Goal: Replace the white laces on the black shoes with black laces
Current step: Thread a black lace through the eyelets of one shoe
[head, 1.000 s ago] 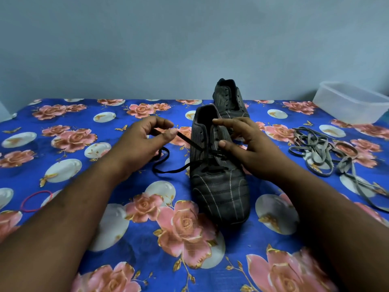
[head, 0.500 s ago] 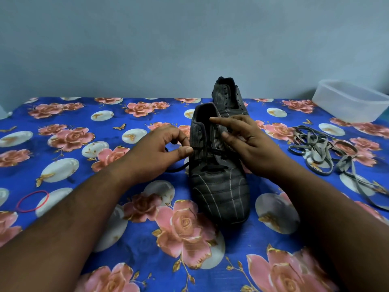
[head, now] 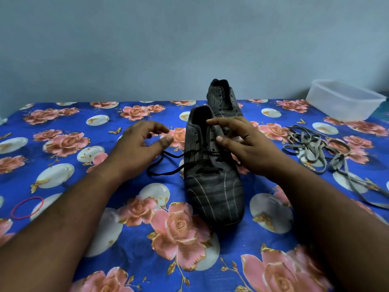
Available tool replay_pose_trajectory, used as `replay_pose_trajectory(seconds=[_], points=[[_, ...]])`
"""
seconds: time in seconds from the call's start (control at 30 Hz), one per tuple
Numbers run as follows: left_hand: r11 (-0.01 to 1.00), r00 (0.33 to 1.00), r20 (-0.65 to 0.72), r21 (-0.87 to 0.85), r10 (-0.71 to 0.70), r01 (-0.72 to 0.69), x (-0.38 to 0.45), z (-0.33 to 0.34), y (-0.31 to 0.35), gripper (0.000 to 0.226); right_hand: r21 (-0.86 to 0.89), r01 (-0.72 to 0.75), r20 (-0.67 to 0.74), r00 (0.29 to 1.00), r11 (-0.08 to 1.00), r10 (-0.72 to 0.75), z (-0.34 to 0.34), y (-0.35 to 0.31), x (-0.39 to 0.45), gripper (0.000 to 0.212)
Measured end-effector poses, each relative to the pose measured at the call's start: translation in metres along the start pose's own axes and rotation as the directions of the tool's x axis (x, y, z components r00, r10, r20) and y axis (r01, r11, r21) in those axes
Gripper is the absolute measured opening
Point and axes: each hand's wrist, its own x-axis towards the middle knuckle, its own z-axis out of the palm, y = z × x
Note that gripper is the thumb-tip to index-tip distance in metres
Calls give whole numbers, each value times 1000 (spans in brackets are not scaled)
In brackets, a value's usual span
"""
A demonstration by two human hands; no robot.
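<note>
The black lace trails just below the loosely spread, empty left hand; the right hand, fingers apart, rests on the near shoe.

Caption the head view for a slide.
Both hands hover open at the near shoe, black lace half threaded, removed laces piled right.

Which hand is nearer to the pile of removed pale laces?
Right. The right hand rests on the near black shoe, just beside the pile of flat pale grey laces; the left hand is across the shoe, much farther away.
</note>
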Motion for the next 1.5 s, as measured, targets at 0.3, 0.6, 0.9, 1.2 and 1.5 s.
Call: replay_pose_trajectory(seconds=[0.3,0.6,0.9,1.2,1.5], points=[[963,955,149,44,256,-265,-2,15,9,26,-8,-10,9,1000,1000,10,2,1,1,42],[946,935,158,11,318,-324,-5,21,14,27,-2,-24,-4,1000,1000,24,2,-2,0,38],[968,990,23,210,136,-138,6,2,-8,16,51,-45,11,999,998,45,0,-2,0,33],[894,945,-246,342,-214,291,10,-13,-20,13,50,-33,5,999,998,33,0,0,0,31],[955,949,157,76,274,-288,-3,20,10,32,34,-26,16,1000,999,25,1,0,0,33]])
